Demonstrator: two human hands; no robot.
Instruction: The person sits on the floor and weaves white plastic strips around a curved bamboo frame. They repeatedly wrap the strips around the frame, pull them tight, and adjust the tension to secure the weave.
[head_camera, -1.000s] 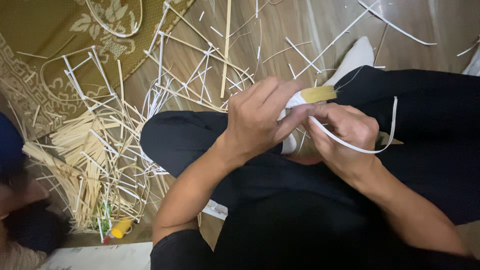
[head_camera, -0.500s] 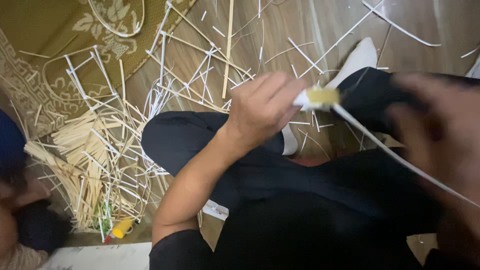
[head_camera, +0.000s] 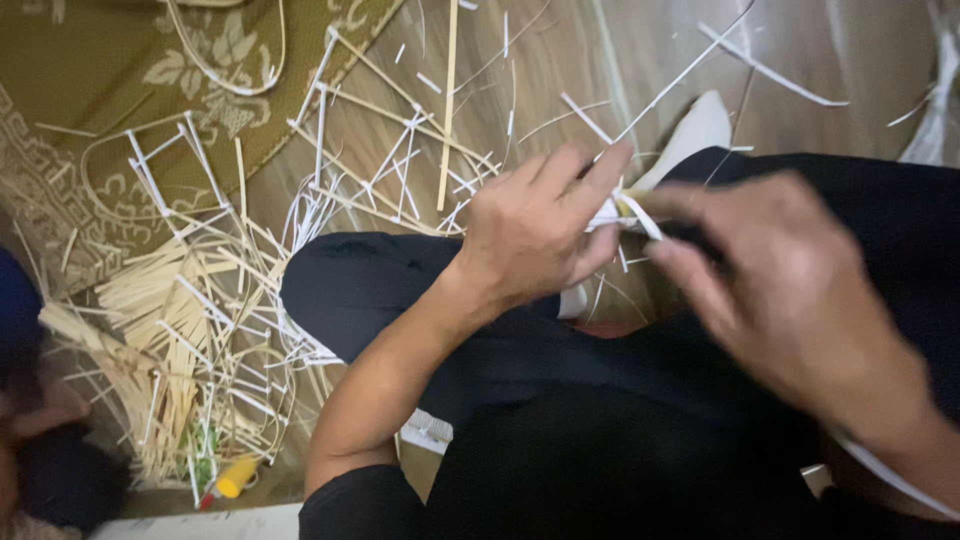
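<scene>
My left hand (head_camera: 535, 235) is closed around a small yellowish tool wrapped in white (head_camera: 618, 208), held above my crossed legs in dark trousers (head_camera: 560, 400). A thin white strip (head_camera: 640, 215) comes out at the tool's tip. My right hand (head_camera: 790, 290), blurred by motion, has its fingers pinched at that strip right beside the tool. The strip's far end is hidden under my right forearm, with a pale length showing near my right wrist (head_camera: 890, 475).
Several pale cut strips and splints litter the wooden floor (head_camera: 400, 170). A bundle of straw-coloured splints (head_camera: 160, 340) lies at the left on an olive patterned rug (head_camera: 90, 80). A small yellow-capped object (head_camera: 232, 478) sits near the bottom left. A white shoe tip (head_camera: 700, 125) shows behind my hands.
My right hand had swept far out to the right pulling the strip; now it is back at the tool tip, pinching the strip. My left hand stays in place.
</scene>
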